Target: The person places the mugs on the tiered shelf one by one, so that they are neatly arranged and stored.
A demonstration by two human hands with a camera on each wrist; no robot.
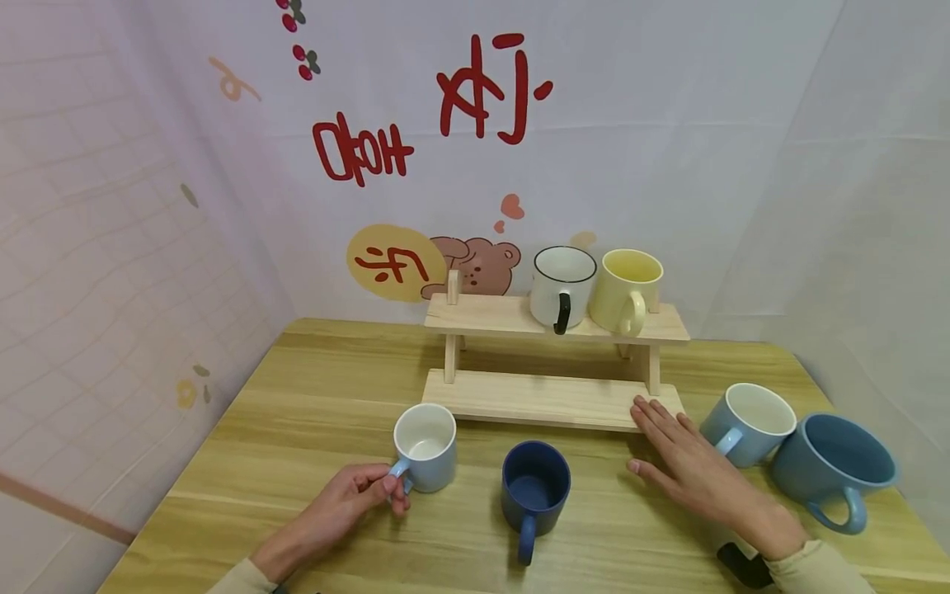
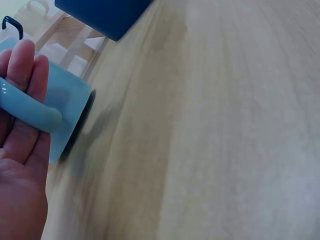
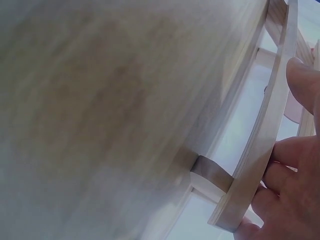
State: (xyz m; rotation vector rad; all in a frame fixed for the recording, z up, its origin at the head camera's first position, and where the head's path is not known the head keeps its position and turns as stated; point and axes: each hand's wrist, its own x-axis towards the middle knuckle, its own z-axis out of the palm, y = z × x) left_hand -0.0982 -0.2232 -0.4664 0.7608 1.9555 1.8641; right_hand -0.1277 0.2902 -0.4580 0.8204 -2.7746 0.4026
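Note:
My left hand (image 1: 364,495) grips the handle of a light blue mug (image 1: 438,462) with a white inside, in front of the rack's left end. In the left wrist view, fingers pass behind the curved handle (image 2: 30,107), and a dark base shows close over the table. A two-tier wooden rack (image 1: 519,396) stands at the back of the table. My right hand (image 1: 690,470) rests its straight fingertips on the right end of the lower shelf, thumb spread apart. The right wrist view has these fingers at the edge of the shelf board (image 3: 260,145).
A navy mug (image 1: 536,488) stands between the hands. On the top shelf are a white mug (image 1: 560,289) with a black handle and a yellow mug (image 1: 627,289). Right of my right hand stand a blue mug with white inside (image 1: 742,429) and a wide blue mug (image 1: 824,462).

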